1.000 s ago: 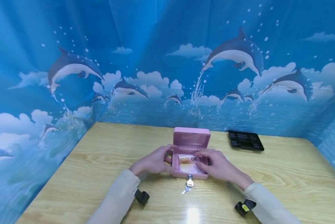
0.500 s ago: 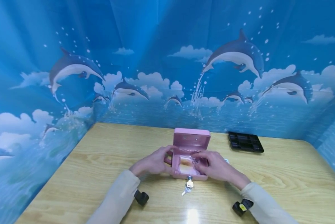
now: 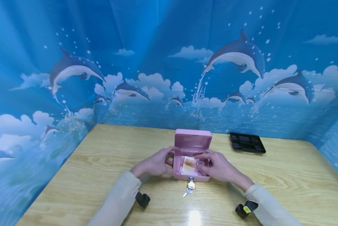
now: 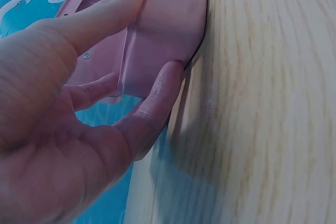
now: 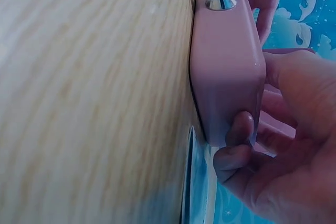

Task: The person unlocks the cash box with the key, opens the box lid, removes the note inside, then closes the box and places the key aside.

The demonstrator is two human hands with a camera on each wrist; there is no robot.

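— So where does the small pink metal cash box (image 3: 192,157) sit?

— Mid-table on the pale wooden tabletop (image 3: 101,163), lid upright, directly between both hands.

— And the left hand (image 3: 155,164)?

— It grips the box's left end, thumb and fingers curled round the corner.

— The right hand (image 3: 218,166)?

— Fingers curl over the box's right rim, reaching inside onto a banknote (image 3: 190,165). Keys (image 3: 190,187) hang from the front lock.
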